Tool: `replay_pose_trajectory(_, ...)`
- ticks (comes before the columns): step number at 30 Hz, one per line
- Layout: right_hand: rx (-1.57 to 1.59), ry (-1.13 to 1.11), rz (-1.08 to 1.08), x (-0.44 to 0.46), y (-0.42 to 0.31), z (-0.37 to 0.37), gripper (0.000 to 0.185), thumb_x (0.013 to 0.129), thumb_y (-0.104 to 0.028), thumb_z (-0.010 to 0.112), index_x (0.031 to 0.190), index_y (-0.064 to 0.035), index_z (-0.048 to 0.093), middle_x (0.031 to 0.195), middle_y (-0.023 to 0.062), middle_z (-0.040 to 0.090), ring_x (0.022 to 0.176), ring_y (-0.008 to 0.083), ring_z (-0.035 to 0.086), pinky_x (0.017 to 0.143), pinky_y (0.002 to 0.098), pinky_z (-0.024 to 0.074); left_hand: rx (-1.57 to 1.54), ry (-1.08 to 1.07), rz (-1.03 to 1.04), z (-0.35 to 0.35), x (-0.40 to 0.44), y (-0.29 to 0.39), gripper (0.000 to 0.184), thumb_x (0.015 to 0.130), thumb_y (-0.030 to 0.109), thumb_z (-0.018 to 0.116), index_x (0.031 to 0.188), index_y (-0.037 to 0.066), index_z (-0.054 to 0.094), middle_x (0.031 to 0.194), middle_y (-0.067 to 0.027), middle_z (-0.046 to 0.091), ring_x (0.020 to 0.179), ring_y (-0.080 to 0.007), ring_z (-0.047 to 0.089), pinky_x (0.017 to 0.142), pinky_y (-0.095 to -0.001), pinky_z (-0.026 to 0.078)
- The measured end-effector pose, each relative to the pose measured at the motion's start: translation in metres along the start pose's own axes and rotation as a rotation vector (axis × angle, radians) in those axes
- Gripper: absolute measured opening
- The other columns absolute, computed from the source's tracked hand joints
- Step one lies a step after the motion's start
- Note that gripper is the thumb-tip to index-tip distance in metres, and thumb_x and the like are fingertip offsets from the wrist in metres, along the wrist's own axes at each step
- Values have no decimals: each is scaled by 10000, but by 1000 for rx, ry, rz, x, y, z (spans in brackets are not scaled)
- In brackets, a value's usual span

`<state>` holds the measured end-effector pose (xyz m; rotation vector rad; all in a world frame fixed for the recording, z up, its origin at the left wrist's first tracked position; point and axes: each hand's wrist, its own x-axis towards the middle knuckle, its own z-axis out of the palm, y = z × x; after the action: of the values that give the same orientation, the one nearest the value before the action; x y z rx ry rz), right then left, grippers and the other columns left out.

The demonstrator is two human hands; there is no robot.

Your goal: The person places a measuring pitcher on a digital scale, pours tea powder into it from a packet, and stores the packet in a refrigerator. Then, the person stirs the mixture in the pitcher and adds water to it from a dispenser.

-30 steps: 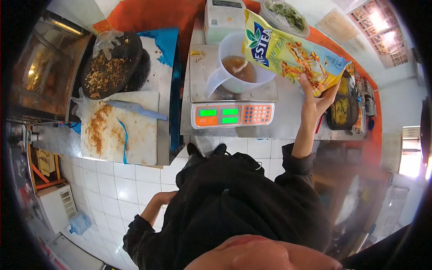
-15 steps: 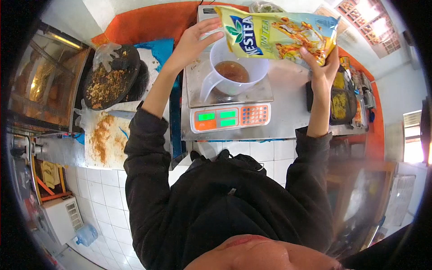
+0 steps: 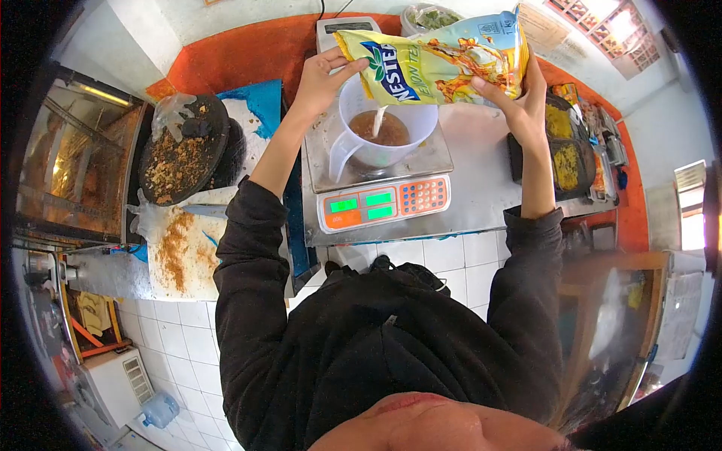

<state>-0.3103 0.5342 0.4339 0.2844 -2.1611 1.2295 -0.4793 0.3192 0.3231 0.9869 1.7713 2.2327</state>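
Observation:
My right hand (image 3: 523, 101) grips the wide end of a yellow Nestea lemon tea bag (image 3: 444, 64), tilted over a white pitcher (image 3: 402, 124). My left hand (image 3: 325, 79) pinches the bag's open corner at the left. Pale powder (image 3: 377, 120) streams from the bag into the pitcher, where brown liquid (image 3: 387, 134) lies. The pitcher rests on the steel plate of a digital scale (image 3: 385, 203) with lit green displays, its handle pointing toward me.
At left, a dark round stone slab (image 3: 184, 150) holds brown crumbs, beside a stained white cutting board (image 3: 184, 255) with a knife (image 3: 203, 210). Black trays of yellow food (image 3: 564, 161) stand at right. A tub of greens (image 3: 432, 18) sits behind the bag.
My left hand has come up from my side to the bag's corner. The bag has moved left and its right end is raised. Powder, not falling half a second ago, is pouring again.

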Motion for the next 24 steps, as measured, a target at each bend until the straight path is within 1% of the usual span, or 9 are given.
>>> replay_pose_trajectory(2,8,-14,-1,2,-2,0,580,695,-123,761,1160,46,459,1036,131,606,949,181,597,845,302,466,14,-1,-11,0,-1,4,278,813,137,668,1053,1,636,973,-77,666,885,-76,578,838,-249,439)
replay_pose_trajectory(4,-53,-22,-32,3,-3,0,585,697,-131,760,1167,43,458,1040,129,606,956,179,594,845,301,464,27,-2,-26,1,-3,2,274,811,135,670,1049,2,638,973,-77,666,884,-78,580,840,-250,439)
replay_pose_trajectory(7,-78,-64,-70,3,-5,1,598,696,-136,761,1178,41,454,1045,129,604,963,176,590,849,304,462,10,3,-4,1,-1,-5,271,806,133,674,1042,3,641,973,-78,667,888,-87,587,842,-256,438)
replay_pose_trajectory(10,-29,-55,-43,3,-5,2,603,696,-141,761,1185,36,454,1052,126,602,973,177,586,856,307,457,-15,28,2,3,-6,-6,271,800,132,679,1036,4,643,972,-79,667,898,-94,591,848,-261,436)
replay_pose_trajectory(13,-71,-90,-76,2,-9,2,604,700,-152,761,1185,33,452,1055,127,601,975,179,584,863,311,454,23,20,-11,-1,-4,-4,281,794,132,685,1041,5,641,974,-82,668,908,-95,591,857,-264,432)
replay_pose_trajectory(16,-41,-113,-79,5,-6,3,600,704,-158,759,1183,30,452,1054,125,601,977,181,583,869,313,450,73,21,-2,0,-11,-7,288,791,129,689,1046,5,639,975,-85,668,913,-94,588,867,-266,429)
replay_pose_trajectory(18,-44,-134,-96,5,-12,4,595,704,-160,758,1180,28,455,1055,126,601,979,180,582,870,313,449,13,52,-47,1,-10,-7,293,790,135,691,1047,4,638,980,-86,666,911,-94,587,865,-265,429)
replay_pose_trajectory(23,-96,-154,-111,5,-14,4,581,706,-164,757,1172,23,464,1054,123,602,981,179,583,868,312,448,-38,51,1,4,-12,-10,280,796,119,682,1046,1,638,987,-81,663,911,-93,586,863,-264,431)
replay_pose_trajectory(24,-110,-159,-121,7,-12,2,594,707,-123,750,1194,33,448,1055,122,599,977,174,582,866,311,454,-46,55,19,3,-14,-10,272,799,111,678,1045,0,638,988,-79,662,910,-92,586,863,-263,431)
